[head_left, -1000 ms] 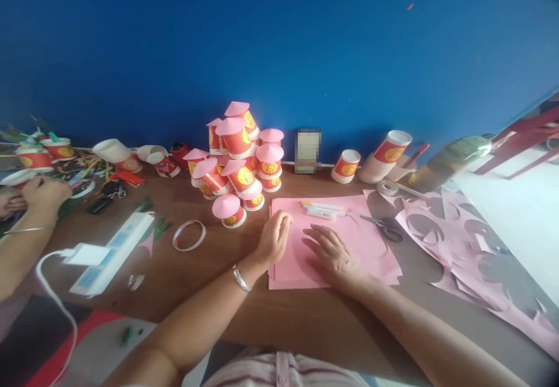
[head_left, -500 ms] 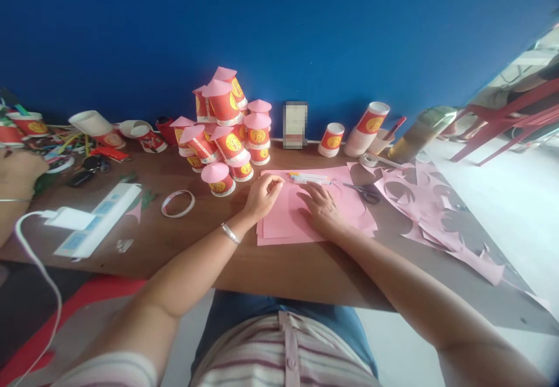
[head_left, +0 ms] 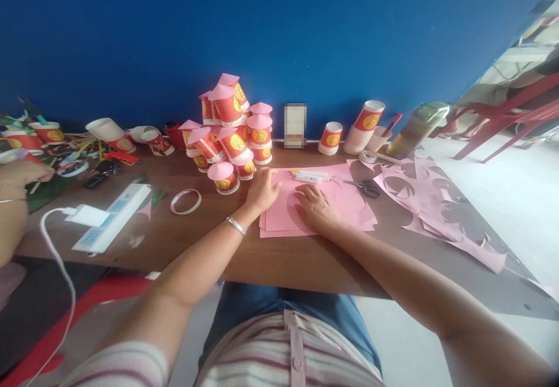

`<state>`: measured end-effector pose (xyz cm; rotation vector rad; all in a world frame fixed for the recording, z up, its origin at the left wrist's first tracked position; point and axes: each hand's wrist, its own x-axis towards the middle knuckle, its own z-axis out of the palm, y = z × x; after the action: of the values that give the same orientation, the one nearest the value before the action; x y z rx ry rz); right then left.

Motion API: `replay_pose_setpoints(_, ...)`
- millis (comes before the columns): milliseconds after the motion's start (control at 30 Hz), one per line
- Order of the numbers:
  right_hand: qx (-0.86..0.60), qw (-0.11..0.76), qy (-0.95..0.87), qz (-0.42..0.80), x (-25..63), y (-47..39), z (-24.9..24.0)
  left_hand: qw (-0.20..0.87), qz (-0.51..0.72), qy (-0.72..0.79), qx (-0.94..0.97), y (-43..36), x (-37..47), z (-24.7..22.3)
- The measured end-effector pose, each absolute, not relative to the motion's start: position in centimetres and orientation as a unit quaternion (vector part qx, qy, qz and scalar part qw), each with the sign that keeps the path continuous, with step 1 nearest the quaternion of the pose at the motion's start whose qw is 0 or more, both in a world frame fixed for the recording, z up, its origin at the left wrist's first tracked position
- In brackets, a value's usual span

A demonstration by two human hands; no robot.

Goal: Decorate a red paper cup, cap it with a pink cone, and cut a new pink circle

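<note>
Two hands empty, fingers relaxed: right hand (head_left: 318, 205) palm-down on pink sheets (head_left: 283, 219), left hand (head_left: 262, 190) at their left edge, on bench (head_left: 271, 265). Sheets likely light, floppy, easily creased; best lifted by near corners. Farther: cone-topped cups (head_left: 234, 146), insides hidden; upright cup (head_left: 331, 139), contents unclear; small cup (head_left: 378, 139) holding red pen (head_left: 394, 123); tilted bottle (head_left: 414, 131), contents amber-looking.

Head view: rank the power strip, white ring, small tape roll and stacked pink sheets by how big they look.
1. Stacked pink sheets
2. Power strip
3. White ring
4. Small tape roll, though it sits farther back
</note>
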<state>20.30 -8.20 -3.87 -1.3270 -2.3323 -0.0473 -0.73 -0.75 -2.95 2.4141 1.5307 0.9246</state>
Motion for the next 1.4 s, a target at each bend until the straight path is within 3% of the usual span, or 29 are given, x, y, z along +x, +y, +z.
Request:
replay_pose_setpoints(467, -0.381, 0.215, -0.897, 0.064, 23.6, -14.2, -2.4, -0.010, 0.172, 0.544, 0.821, -1.5, 0.0, -2.4)
replay_pose_setpoints(600, -0.495, 0.202, -0.845, 0.003, 27.1, -13.1, -1.9, -0.031, 0.160, 0.542, 0.824, -1.8, 0.2, -2.2)
replay_pose_setpoints(733, -0.625, 0.122, -0.768, -0.073, 28.9, -12.3, -1.5, -0.049, 0.154, 0.539, 0.827, -2.0, 0.3, -2.1)
replay_pose_setpoints(1033, -0.650, 0.035, -0.759, -0.021, 26.1, -13.0, -0.4, -0.057, 0.189, 0.541, 0.818, -1.8, -0.1, -2.3)
replay_pose_setpoints(1400, -0.611, 0.056, -0.790, -0.011, 26.7, -12.8, 0.5, -0.041, 0.168, 0.525, 0.834, -0.5, -0.9, -2.3)
